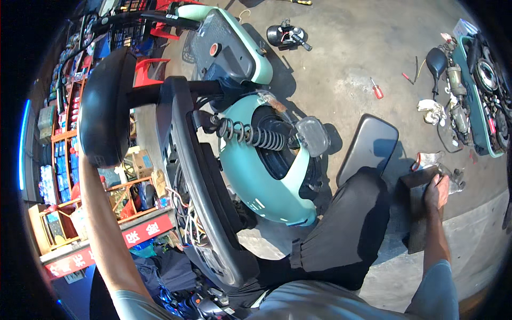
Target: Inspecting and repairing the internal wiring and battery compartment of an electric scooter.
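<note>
A mint-green scooter lies tipped over, its rear fender (pixel 242 176), coil-spring shock absorber (pixel 256 136) and rear wheel (pixel 269 141) facing up. My left forearm (pixel 104 229) reaches up to the scooter's padded black backrest (pixel 106 109), which hides the hand and its fingers. On the right, my right hand (pixel 438 193) is closed over the upper edge of a long dark rectangular block (pixel 418 218) standing on the floor. What the block is, I cannot make out. Loose wires (pixel 192 221) hang out of the scooter's open underside near my lap.
A black seat pad (pixel 368 146) lies beside my knee. Farther off are a red screwdriver (pixel 377 90), a black mirror (pixel 436 63) and a teal tray (pixel 480 101) of parts. A crumpled glove (pixel 428 161) sits near the block. Stocked shelves (pixel 66 154) line the left.
</note>
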A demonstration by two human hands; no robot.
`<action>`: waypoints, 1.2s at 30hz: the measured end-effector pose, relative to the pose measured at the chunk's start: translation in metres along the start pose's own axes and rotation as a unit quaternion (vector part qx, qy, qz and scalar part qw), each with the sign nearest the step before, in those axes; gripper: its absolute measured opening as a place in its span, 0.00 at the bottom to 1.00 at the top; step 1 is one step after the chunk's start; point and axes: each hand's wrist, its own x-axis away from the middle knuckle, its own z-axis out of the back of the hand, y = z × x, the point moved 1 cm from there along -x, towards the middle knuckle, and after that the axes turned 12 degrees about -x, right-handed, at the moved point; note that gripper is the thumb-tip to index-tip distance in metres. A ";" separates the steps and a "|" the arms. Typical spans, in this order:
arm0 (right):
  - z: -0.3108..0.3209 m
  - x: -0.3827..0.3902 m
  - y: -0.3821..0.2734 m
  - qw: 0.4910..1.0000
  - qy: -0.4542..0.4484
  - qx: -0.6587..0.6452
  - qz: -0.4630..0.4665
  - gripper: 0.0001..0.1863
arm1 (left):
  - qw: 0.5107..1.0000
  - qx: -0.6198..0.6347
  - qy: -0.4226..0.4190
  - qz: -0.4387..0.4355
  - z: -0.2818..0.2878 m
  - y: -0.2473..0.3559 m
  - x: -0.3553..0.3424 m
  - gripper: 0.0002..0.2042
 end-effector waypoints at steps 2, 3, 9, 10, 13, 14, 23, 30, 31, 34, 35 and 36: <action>0.000 -0.003 0.000 0.999 -0.030 0.014 -0.025 0.21 | 1.000 -0.004 0.001 -0.006 0.000 0.001 0.002 0.20; -0.001 -0.003 0.002 0.999 -0.027 0.019 -0.029 0.21 | 1.000 -0.002 0.003 -0.005 -0.001 0.002 0.002 0.20; -0.013 0.000 0.014 0.999 0.006 0.033 0.004 0.22 | 0.998 -0.013 0.019 -0.050 -0.002 0.002 -0.006 0.20; -0.013 0.001 0.015 0.999 0.032 0.026 0.022 0.22 | 0.997 -0.019 0.023 -0.066 -0.001 -0.002 -0.009 0.20; -0.011 -0.001 0.006 0.998 -0.003 0.058 0.008 0.23 | 0.989 -0.063 0.037 -0.126 0.001 -0.015 -0.018 0.20; -0.006 -0.003 0.001 0.997 -0.003 0.077 0.003 0.23 | 0.984 -0.091 0.041 -0.149 0.002 -0.017 -0.021 0.20; 0.060 -0.006 -0.108 0.982 -0.151 0.108 -0.046 0.29 | 0.982 0.125 -0.004 -0.142 0.010 0.042 -0.014 0.18; 0.202 -0.055 -0.255 0.973 -0.177 0.085 0.123 0.21 | 0.978 0.168 -0.035 -0.120 0.020 0.050 0.007 0.18; 0.214 -0.060 -0.275 0.967 -0.190 0.112 0.125 0.21 | 0.975 0.182 -0.030 -0.123 0.015 0.045 0.004 0.18; 0.223 -0.061 -0.310 0.965 -0.170 0.126 0.153 0.20 | 0.978 0.145 0.004 -0.150 -0.003 0.030 -0.016 0.21; 0.220 -0.058 -0.311 0.967 -0.169 0.130 0.141 0.19 | 0.962 0.209 -0.032 -0.173 -0.008 0.025 -0.022 0.19; 0.216 -0.055 -0.308 0.964 -0.183 0.136 0.141 0.18 | 0.957 0.206 -0.014 -0.204 -0.013 0.021 -0.026 0.19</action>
